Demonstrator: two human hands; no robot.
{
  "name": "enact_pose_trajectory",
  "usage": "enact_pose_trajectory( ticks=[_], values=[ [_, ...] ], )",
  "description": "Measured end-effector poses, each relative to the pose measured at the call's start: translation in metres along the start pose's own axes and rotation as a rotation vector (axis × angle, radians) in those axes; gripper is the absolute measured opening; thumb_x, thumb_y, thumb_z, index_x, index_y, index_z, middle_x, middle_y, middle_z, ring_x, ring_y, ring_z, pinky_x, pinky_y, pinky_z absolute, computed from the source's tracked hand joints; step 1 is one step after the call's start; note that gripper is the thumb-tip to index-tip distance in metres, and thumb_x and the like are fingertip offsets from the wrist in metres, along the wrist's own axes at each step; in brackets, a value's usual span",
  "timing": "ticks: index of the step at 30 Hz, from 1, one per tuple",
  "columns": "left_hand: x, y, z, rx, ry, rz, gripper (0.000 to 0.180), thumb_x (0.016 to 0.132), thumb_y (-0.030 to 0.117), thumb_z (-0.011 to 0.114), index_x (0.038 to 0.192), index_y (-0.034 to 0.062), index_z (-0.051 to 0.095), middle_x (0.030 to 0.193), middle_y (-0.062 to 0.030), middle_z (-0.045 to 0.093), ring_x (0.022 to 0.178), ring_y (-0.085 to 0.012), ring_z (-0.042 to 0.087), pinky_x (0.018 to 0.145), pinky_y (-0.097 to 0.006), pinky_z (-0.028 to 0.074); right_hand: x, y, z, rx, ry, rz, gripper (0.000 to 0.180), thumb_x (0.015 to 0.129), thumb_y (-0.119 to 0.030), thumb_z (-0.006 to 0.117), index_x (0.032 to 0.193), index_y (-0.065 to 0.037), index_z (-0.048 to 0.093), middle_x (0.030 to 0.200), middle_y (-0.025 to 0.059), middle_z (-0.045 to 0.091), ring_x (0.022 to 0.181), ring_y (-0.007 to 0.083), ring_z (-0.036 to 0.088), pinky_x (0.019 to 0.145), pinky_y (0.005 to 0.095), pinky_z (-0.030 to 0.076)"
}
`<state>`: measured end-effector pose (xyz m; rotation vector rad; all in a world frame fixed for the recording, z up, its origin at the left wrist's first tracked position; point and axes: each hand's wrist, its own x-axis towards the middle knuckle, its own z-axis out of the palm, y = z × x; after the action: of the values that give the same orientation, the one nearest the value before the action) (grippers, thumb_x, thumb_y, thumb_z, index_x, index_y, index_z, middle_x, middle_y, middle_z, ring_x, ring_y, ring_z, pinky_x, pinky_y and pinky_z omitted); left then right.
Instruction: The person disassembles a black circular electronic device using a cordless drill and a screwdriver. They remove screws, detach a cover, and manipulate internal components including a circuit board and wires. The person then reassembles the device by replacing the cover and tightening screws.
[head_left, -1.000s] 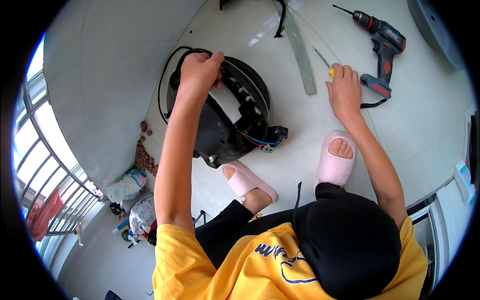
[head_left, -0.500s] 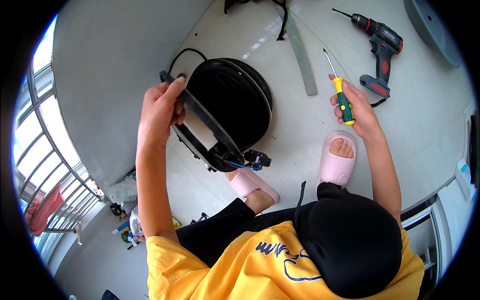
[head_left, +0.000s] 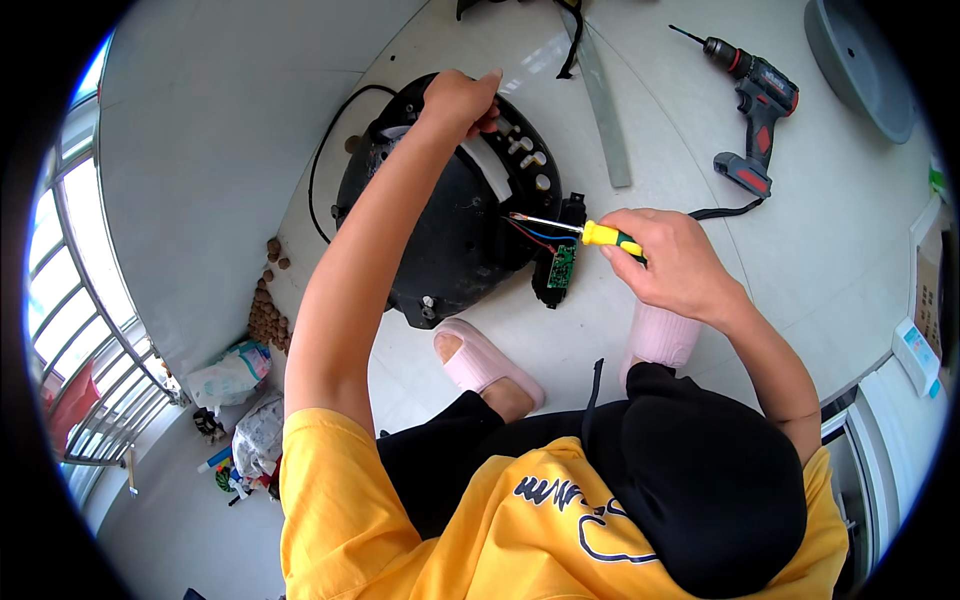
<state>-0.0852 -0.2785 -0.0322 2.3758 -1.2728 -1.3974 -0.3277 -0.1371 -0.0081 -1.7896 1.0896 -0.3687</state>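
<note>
My left hand (head_left: pixel 460 103) is closed on the handle at the far rim of a black, rounded appliance (head_left: pixel 440 235). The appliance leans on the floor with its outer shell facing me. From its right side, red and blue wires run to a black holder with a green circuit board (head_left: pixel 563 268). My right hand (head_left: pixel 675 262) grips a screwdriver (head_left: pixel 603 235) with a yellow and green handle. Its metal shaft points left, over the wires beside the shell. Whether the tip touches anything, I cannot tell.
A cordless drill (head_left: pixel 760 95) lies at the far right, near a grey basin (head_left: pixel 865 70). A flat grey strip (head_left: pixel 603 120) lies beyond the appliance. Round brown objects (head_left: pixel 268 320) and plastic bags (head_left: pixel 232 378) lie along the left wall. My pink slippers (head_left: pixel 490 360) are close by.
The appliance has been turned over from its hollow inside to its outer shell. My left hand has moved right and away; my right hand has brought the screwdriver left and nearer, beside the wires.
</note>
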Motion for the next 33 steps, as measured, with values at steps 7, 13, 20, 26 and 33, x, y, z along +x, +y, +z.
enact_pose_trajectory(
  ticks=[7,13,20,26,33],
  values=[
    [-0.051,0.020,-0.048,0.200,-0.086,0.119,0.062,0.086,0.050,0.052,0.106,-0.0082,0.057,0.084,-0.0130,0.063,0.065,-0.0182,0.062,0.055,-0.027,0.050,0.029,-0.003,0.010,-0.249,-0.060,-0.021,0.021,0.082,-0.021,0.059,0.081,0.000,0.063,0.064,0.0171,0.061,0.063,0.0349,0.061,0.057,0.0424,0.049],
    [-0.104,-0.110,-0.122,0.004,0.256,0.320,0.048,0.091,0.036,0.052,0.128,0.0053,0.047,0.110,-0.0105,0.059,0.095,-0.0164,0.057,0.077,-0.029,0.048,0.044,0.005,0.006,-0.354,-0.168,-0.068,0.021,0.081,-0.022,0.059,0.086,-0.002,0.064,0.068,0.0176,0.062,0.065,0.0347,0.061,0.061,0.0424,0.048],
    [-0.124,-0.372,-0.128,-0.479,0.574,-0.445,0.060,0.090,0.044,0.049,0.132,0.0028,0.041,0.127,-0.0154,0.050,0.112,-0.0265,0.051,0.087,-0.040,0.044,0.056,-0.001,0.008,-0.357,-0.294,-0.062,0.023,0.081,-0.022,0.060,0.089,-0.001,0.065,0.073,0.0182,0.062,0.068,0.0349,0.060,0.063,0.0410,0.046],
    [-0.090,-0.406,-0.075,-1.184,0.217,-0.237,0.067,0.089,0.059,0.040,0.125,0.0040,0.049,0.120,-0.0113,0.056,0.110,-0.0239,0.052,0.092,-0.039,0.043,0.059,-0.004,0.026,-0.423,-0.302,-0.023,0.032,0.085,-0.029,0.058,0.085,0.002,0.062,0.067,0.0197,0.060,0.065,0.0371,0.060,0.062,0.0436,0.047],
    [-0.085,-0.326,-0.080,-1.312,0.136,-0.145,0.058,0.093,0.055,0.035,0.120,0.0076,0.055,0.116,-0.0082,0.058,0.106,-0.0227,0.056,0.092,-0.037,0.047,0.057,-0.032,0.039,-0.645,-0.328,-0.095,0.034,0.089,-0.031,0.055,0.079,0.002,0.056,0.062,0.0182,0.059,0.059,0.0362,0.059,0.056,0.0425,0.047]
  ],
)
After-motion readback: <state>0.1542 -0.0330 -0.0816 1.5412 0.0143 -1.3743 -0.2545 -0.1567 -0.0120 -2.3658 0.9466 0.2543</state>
